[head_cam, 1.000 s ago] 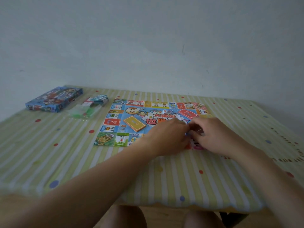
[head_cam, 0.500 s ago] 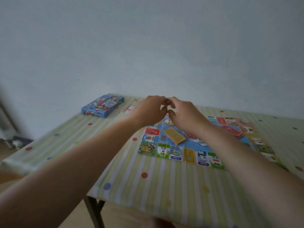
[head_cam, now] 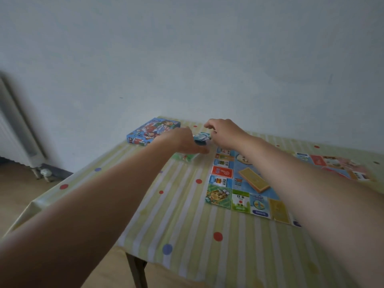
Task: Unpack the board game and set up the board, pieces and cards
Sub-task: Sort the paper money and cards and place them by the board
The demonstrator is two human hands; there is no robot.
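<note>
Beyond the board's left edge, near the game box, the card bundle sits between my hands. Left hand lies stretched flat just beside it. Right hand is curled against it; whether it grips, I cannot tell.

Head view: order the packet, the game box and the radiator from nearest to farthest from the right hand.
1. Packet, just left of the right hand.
2. Game box, at the table's far left corner.
3. Radiator, off the table, far left.
</note>
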